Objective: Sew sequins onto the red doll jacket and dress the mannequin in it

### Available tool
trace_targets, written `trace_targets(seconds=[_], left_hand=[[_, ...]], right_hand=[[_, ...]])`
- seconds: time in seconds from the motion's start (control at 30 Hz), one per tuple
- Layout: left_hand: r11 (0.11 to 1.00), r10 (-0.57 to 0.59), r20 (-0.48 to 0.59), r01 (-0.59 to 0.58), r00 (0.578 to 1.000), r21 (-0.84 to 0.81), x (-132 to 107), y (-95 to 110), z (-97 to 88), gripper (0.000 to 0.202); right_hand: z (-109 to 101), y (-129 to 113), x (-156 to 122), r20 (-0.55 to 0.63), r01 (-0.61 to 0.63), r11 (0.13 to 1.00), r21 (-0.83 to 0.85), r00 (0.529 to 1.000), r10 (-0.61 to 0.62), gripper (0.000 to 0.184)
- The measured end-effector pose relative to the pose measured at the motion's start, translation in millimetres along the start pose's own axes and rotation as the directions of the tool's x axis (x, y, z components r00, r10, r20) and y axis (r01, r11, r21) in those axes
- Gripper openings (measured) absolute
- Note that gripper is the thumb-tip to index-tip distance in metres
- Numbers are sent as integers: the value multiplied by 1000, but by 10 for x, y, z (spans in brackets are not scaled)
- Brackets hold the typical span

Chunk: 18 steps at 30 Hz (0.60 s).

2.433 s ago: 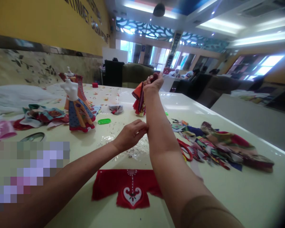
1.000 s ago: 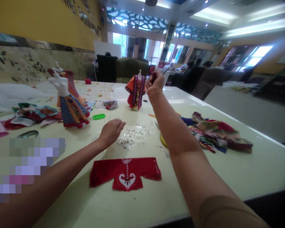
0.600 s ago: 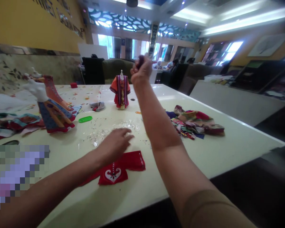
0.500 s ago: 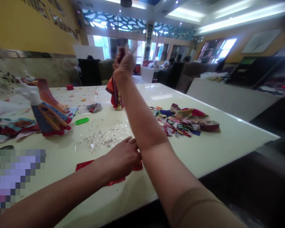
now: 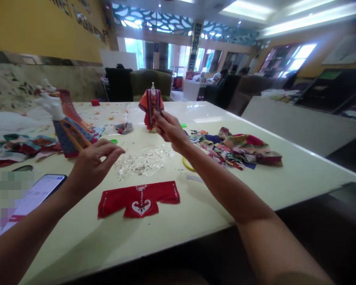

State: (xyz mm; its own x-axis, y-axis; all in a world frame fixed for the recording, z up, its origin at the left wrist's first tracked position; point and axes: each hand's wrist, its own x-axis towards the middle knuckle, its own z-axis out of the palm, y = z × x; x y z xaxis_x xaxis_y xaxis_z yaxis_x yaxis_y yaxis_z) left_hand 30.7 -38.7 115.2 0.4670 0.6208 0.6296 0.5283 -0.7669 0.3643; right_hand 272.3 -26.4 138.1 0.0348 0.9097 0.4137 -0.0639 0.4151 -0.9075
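Watching remotely, I've got the L hand (image 5: 93, 164) open, fingers loosely curled, raised over the table (image 5: 106, 245) left of the clear sequin scatter (image 5: 142, 164). R hand (image 5: 169, 136) is pinched just right of the mini dress on its stand (image 5: 151, 109), upper ctr; can't tell if it's grasping anything. Red felt top (image 5: 139, 200) lies flat, lower ctr, with fabric scraps (image 5: 234, 149) off right.

Right hand (image 5: 170, 132) came down near the orange-purple cloth doll (image 5: 150, 111); left hand (image 5: 93, 164) lifted from the red felt jacket (image 5: 138, 200)
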Motion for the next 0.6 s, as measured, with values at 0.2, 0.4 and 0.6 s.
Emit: trace_targets(seconds=[0.2,0.4,0.6], left_hand=[[976,-210,-18,209,978,-62,-435,-164,70,21],[975,-214,-95,206,972,-88,-572,-391,201,18],[986,-110,-48,103,993,-129,-621,-538,261,14]], right_hand=[[-506,247,-471,30,-209,922,-325,973,231,39],[-897,405,-457,18,-70,738,-672,994,111,26],[-1059,635,-480,-2,-59,420,-906,991,133,26]])
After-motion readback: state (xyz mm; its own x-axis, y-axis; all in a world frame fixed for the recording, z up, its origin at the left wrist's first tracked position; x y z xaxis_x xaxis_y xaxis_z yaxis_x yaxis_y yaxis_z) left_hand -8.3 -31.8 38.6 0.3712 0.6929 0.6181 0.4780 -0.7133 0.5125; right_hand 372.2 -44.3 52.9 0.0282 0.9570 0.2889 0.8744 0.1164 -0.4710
